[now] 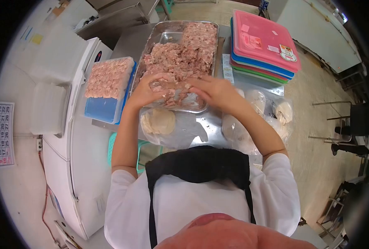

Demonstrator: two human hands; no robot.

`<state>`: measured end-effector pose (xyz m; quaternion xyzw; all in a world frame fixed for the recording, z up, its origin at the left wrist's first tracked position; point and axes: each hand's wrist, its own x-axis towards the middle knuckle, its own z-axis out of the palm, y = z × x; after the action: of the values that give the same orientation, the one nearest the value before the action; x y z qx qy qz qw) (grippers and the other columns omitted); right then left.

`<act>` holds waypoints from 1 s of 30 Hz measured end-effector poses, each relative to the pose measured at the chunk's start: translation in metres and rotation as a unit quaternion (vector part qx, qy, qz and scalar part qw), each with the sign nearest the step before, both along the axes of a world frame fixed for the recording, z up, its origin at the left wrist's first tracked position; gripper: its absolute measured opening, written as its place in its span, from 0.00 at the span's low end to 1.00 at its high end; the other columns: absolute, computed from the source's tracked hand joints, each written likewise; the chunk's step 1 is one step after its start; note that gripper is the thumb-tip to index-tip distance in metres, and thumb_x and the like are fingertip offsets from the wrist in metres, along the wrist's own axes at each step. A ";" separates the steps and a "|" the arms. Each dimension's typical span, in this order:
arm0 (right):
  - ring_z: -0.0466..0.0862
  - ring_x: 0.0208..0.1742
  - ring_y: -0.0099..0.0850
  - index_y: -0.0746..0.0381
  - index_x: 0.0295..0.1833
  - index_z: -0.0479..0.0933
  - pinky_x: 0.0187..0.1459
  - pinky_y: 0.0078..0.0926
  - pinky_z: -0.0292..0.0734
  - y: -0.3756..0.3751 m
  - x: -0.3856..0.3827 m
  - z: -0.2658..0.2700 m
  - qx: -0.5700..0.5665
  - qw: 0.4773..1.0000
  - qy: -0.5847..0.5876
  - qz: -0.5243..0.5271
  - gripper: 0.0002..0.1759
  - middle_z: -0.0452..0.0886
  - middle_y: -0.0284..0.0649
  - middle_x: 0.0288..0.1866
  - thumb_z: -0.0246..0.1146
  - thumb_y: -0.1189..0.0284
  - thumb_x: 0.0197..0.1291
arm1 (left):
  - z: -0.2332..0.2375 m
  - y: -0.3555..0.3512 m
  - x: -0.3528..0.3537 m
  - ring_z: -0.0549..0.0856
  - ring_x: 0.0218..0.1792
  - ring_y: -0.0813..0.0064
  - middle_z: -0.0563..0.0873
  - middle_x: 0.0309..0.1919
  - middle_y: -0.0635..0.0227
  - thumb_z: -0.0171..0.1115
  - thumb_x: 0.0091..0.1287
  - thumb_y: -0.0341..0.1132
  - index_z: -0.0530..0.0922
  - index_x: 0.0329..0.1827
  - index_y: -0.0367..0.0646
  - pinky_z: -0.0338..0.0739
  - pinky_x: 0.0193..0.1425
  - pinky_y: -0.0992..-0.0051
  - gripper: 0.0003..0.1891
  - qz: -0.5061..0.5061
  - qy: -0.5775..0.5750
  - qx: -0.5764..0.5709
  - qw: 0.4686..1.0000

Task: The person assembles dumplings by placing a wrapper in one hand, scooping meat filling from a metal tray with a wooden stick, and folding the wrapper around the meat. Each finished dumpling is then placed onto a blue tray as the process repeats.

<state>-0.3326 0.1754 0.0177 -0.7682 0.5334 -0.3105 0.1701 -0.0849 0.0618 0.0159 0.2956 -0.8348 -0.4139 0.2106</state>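
Note:
A large metal tray (171, 38) holds a mass of ground meat filling (168, 58). Over its near left corner, my left hand (150, 90) is curled around what looks like a dumpling (163, 85), a thin wrapper with meat in it. Close by on the right, my right hand (215, 89) reaches in above the filling, its fingertips drawn together; what they grip, if anything, cannot be made out. Round pale wrappers (159, 121) lie stacked on plastic just in front of the tray. More wrappers (257, 101) sit in clear bags at the right.
Left of the tray, a blue-bottomed container (99, 108) holds rows of formed dumplings (109, 76). Pink, blue and green lidded containers (263, 37) are stacked at the back right. A white refrigerator (64, 153) stands at the left; chairs (338, 118) stand farther right.

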 end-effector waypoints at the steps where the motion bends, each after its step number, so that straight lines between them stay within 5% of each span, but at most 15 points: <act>1: 0.83 0.43 0.46 0.52 0.55 0.79 0.44 0.40 0.78 -0.006 0.003 -0.027 -0.029 0.997 -0.057 0.036 0.17 0.83 0.46 0.42 0.59 0.58 0.65 | 0.008 0.002 0.001 0.84 0.44 0.69 0.86 0.41 0.61 0.73 0.51 0.33 0.81 0.45 0.37 0.76 0.52 0.70 0.19 -0.030 -0.004 -0.039 0.999; 2: 0.83 0.42 0.45 0.51 0.54 0.80 0.42 0.41 0.78 -0.011 0.004 -0.041 -0.058 0.989 -0.112 0.072 0.16 0.83 0.44 0.39 0.60 0.59 0.65 | 0.012 0.004 0.002 0.84 0.44 0.68 0.86 0.41 0.61 0.73 0.51 0.32 0.81 0.45 0.36 0.76 0.53 0.70 0.19 -0.060 -0.007 -0.078 0.995; 5: 0.83 0.38 0.42 0.50 0.53 0.80 0.37 0.40 0.78 -0.027 -0.012 -0.040 -0.082 0.990 -0.022 0.115 0.15 0.80 0.40 0.34 0.60 0.60 0.64 | -0.001 0.009 0.008 0.84 0.45 0.68 0.86 0.41 0.60 0.73 0.51 0.33 0.81 0.46 0.36 0.75 0.54 0.69 0.19 -0.015 -0.061 -0.064 0.996; 8: 0.83 0.37 0.40 0.49 0.54 0.80 0.35 0.40 0.78 -0.008 -0.004 0.004 -0.101 0.989 0.105 -0.024 0.14 0.80 0.39 0.33 0.60 0.61 0.64 | 0.006 0.018 0.001 0.83 0.45 0.67 0.86 0.42 0.59 0.74 0.51 0.35 0.81 0.48 0.36 0.75 0.54 0.68 0.22 0.036 0.021 0.027 0.999; 11: 0.83 0.37 0.41 0.49 0.55 0.80 0.37 0.41 0.78 0.002 0.016 -0.003 -0.084 0.989 0.119 -0.005 0.16 0.79 0.39 0.33 0.59 0.59 0.65 | -0.031 -0.008 0.031 0.83 0.48 0.66 0.85 0.48 0.59 0.74 0.51 0.39 0.78 0.56 0.38 0.74 0.56 0.68 0.29 0.067 -0.065 -0.029 0.995; 14: 0.84 0.39 0.42 0.50 0.55 0.81 0.39 0.39 0.78 -0.007 0.006 -0.006 -0.063 0.993 0.097 -0.035 0.17 0.82 0.41 0.37 0.58 0.57 0.66 | -0.007 0.011 0.020 0.81 0.53 0.66 0.83 0.54 0.59 0.76 0.50 0.40 0.74 0.63 0.40 0.73 0.58 0.70 0.35 0.086 -0.098 -0.002 0.991; 17: 0.84 0.42 0.43 0.61 0.56 0.79 0.43 0.33 0.79 -0.002 -0.013 0.015 -0.028 0.999 -0.034 0.009 0.18 0.84 0.46 0.43 0.62 0.63 0.65 | 0.010 0.026 0.024 0.79 0.49 0.73 0.81 0.49 0.63 0.77 0.50 0.38 0.72 0.63 0.39 0.73 0.57 0.72 0.36 0.140 -0.051 0.149 0.978; 20: 0.84 0.44 0.42 0.65 0.55 0.79 0.46 0.30 0.78 0.011 -0.008 0.037 0.029 0.998 -0.059 0.025 0.19 0.84 0.49 0.46 0.61 0.63 0.66 | 0.014 0.033 0.031 0.81 0.49 0.72 0.82 0.50 0.63 0.77 0.49 0.37 0.75 0.60 0.39 0.73 0.58 0.73 0.34 0.098 0.034 -0.049 0.993; 26: 0.84 0.41 0.45 0.63 0.54 0.79 0.42 0.35 0.78 0.013 0.045 0.015 -0.018 0.996 -0.011 0.087 0.17 0.84 0.46 0.42 0.61 0.63 0.65 | 0.016 0.022 0.055 0.81 0.52 0.71 0.85 0.50 0.60 0.77 0.49 0.37 0.81 0.51 0.39 0.73 0.60 0.69 0.25 -0.019 -0.020 -0.070 0.997; 30: 0.83 0.35 0.44 0.58 0.51 0.80 0.36 0.40 0.78 0.034 0.094 0.056 -0.098 0.976 0.172 -0.091 0.15 0.81 0.41 0.36 0.62 0.62 0.64 | -0.012 0.001 0.076 0.81 0.49 0.72 0.85 0.44 0.64 0.76 0.50 0.35 0.78 0.51 0.37 0.73 0.58 0.71 0.25 -0.003 0.073 -0.023 0.997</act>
<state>-0.2384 0.2092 0.0734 -0.7711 0.5895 -0.2390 -0.0293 -0.0092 0.0632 0.0035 0.2571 -0.8273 -0.4160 0.2766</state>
